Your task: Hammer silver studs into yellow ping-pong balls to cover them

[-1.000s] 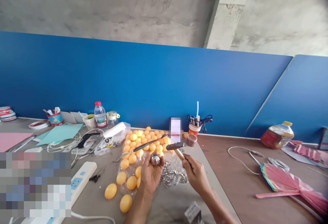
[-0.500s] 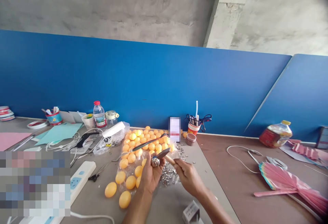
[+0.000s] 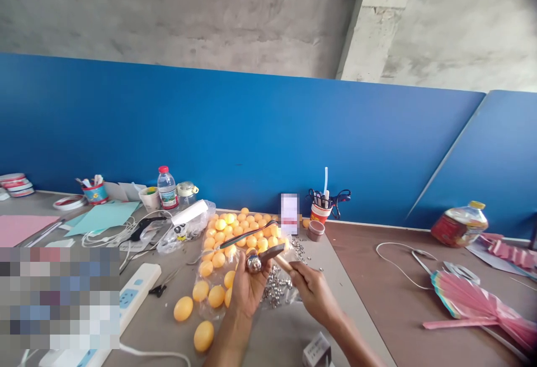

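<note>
My left hand [image 3: 250,288] is turned palm up with its fingers curled around a shiny silver ball-like thing [image 3: 253,263]. Its exact kind is too small to make out. In my right hand [image 3: 311,288] is the pale wooden handle of a small hammer [image 3: 272,253]. The hammer's dark head sits just above and right of the silver thing; whether they touch I cannot tell. Behind the hands, many orange table tennis balls [image 3: 218,259] lie on clear plastic. Small shiny metal beads [image 3: 276,287] are heaped between and behind my hands. A long dark thin tool [image 3: 243,236] rests across the balls.
A phone [image 3: 289,213] stands upright at the back, beside a small round tub [image 3: 316,230] and a cup with scissors [image 3: 321,212]. Leftward are a power strip [image 3: 134,294], cables and a water bottle [image 3: 167,189]. A small box [image 3: 318,350] stands near the front; a pink fan [image 3: 470,295] lies right.
The whole view has shifted slightly, with things appearing a little further right. The hammer head has tilted slightly and sits close to the silver thing; both hands keep their grips.
</note>
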`<state>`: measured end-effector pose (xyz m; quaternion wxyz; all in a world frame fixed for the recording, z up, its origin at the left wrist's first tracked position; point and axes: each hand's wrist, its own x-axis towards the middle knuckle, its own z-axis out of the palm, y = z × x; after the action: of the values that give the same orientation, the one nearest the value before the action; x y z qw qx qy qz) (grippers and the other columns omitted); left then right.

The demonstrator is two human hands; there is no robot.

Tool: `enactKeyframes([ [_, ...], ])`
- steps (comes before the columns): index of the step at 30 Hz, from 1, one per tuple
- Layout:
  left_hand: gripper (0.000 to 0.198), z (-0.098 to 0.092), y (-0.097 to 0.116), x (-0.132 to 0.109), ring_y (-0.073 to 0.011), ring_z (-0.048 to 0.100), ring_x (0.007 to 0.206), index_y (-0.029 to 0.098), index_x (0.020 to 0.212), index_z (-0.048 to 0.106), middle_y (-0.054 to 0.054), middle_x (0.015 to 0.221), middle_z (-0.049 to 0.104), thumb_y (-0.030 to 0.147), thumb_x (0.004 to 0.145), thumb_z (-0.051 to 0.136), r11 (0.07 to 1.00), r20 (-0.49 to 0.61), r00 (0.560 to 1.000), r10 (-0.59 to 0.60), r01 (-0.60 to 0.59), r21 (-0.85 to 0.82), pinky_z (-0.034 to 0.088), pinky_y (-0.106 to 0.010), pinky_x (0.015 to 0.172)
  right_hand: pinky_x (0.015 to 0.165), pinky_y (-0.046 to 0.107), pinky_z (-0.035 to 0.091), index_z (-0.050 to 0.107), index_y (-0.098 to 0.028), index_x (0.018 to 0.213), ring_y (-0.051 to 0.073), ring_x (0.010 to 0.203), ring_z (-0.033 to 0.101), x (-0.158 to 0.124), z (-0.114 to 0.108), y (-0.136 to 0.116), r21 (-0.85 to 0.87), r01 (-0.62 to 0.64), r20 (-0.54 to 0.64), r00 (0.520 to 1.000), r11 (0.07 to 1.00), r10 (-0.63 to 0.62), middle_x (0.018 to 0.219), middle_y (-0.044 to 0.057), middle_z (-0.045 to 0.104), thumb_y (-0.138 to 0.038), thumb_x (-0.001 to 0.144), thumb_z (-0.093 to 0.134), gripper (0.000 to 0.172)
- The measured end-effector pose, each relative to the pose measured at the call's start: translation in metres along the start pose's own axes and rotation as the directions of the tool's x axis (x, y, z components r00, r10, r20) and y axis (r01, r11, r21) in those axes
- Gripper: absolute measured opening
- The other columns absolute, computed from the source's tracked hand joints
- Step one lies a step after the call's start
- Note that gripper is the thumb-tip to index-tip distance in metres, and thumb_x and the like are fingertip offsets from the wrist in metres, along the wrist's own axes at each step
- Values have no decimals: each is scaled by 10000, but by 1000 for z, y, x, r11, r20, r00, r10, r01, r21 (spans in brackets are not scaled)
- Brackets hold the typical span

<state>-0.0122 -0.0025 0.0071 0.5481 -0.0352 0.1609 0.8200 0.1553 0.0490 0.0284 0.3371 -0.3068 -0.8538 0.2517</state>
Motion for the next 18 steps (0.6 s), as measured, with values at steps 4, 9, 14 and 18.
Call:
enactKeyframes([
  [4,293,2,1,-1,-236,729,851,110,887,713,-145,852,741,271,984,488,998,55,997,-53,54,-24,601,-405,840,473,221,369,597,-193,806,131,473,496,3,-7,4,42,-3,-114,993,999,8,573,-8,560,-330,967,398,291],
  [9,299,-5,1,4,-247,735,953,111,900,728,-170,945,766,171,987,448,992,111,986,-121,117,37,573,-394,906,498,225,398,627,-186,868,142,502,550,4,-7,9,-37,28,-170,985,999,-33,616,12,616,-313,966,407,273],
  [14,329,-9,-1,5,-219,745,823,113,826,710,-137,857,774,287,996,488,990,138,984,-111,98,97,593,-373,829,536,223,391,642,-183,925,151,551,600,1,4,7,-165,93,-118,987,982,-113,667,34,664,-305,990,396,283],
  [18,341,-8,-1,4,-201,740,736,117,827,708,-135,853,779,326,994,496,988,111,988,-103,89,123,598,-360,777,546,226,379,652,-185,923,158,568,618,-1,5,4,-217,143,-76,984,966,-163,674,42,681,-287,994,406,276],
])
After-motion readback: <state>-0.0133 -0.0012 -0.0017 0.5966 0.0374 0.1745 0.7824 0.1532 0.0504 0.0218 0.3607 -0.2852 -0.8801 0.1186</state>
